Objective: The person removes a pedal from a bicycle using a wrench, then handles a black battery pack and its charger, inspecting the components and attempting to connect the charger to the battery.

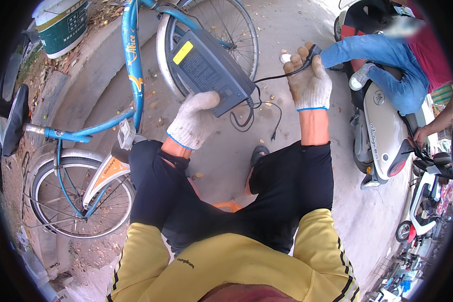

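Note:
A dark grey, box-shaped battery charger [214, 73] with a yellow sticker and a printed label is tilted in front of me. My left hand [192, 120], in a white knitted glove, grips its near lower corner, with the thumb on the label side and the other fingers hidden behind. A thin black cable [274, 77] runs from the charger to my right hand [311, 86], gloved too and turned palm up. Its fingers and thumb close on the black plug [313, 52] at the cable's end. Another cord [277, 121] hangs in a loop below the charger, its end dangling free.
A blue bicycle [134, 65] stands at the left, its front wheel just behind the charger. At the right, a person in jeans [382, 55] sits on a beige scooter [382, 118]. A green and white bucket [63, 30] stands beyond the kerb. Several scooters [420, 206] are parked at the lower right.

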Demonstrator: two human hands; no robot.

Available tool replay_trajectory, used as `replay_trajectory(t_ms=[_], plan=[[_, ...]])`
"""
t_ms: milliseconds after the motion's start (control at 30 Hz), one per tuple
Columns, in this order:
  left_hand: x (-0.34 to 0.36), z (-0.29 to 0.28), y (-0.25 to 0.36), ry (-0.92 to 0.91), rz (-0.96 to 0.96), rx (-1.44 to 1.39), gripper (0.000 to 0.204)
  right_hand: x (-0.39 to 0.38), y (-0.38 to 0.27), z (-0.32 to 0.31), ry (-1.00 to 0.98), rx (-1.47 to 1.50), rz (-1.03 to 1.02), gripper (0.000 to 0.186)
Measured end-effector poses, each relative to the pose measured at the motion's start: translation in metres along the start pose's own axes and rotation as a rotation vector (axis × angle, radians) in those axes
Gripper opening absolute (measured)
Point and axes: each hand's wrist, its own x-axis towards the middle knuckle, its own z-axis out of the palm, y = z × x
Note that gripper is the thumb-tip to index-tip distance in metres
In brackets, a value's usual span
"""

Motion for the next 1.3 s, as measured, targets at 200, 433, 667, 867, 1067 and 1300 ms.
replay_trajectory(t_ms=[200,433,667,867,1067,1300], plan=[[0.003,-0.015,-0.005,0.027,-0.061,0.041,0.051,0.04,-0.06,-0.085,0.183,0.179,-0.183,0.036],[0.0,0.001,-0.004,-0.009,-0.007,0.216,0.063,0.017,-0.072,-0.06,0.114,0.199,-0.187,0.019],[0.003,0.017,-0.015,-0.023,-0.093,0.23,0.053,0.004,-0.076,-0.055,0.148,-0.003,-0.272,0.02],[-0.001,0.011,-0.044,0.141,-0.246,0.253,0.046,-0.017,-0.054,-0.025,-0.025,-0.042,-0.076,0.028],[0.002,0.02,-0.042,0.137,-0.178,0.065,0.065,-0.042,-0.015,0.014,-0.005,-0.596,0.027,0.032],[-0.016,0.028,-0.018,0.16,-0.035,0.106,0.07,-0.052,-0.006,0.021,-0.101,-0.602,0.184,0.031]])
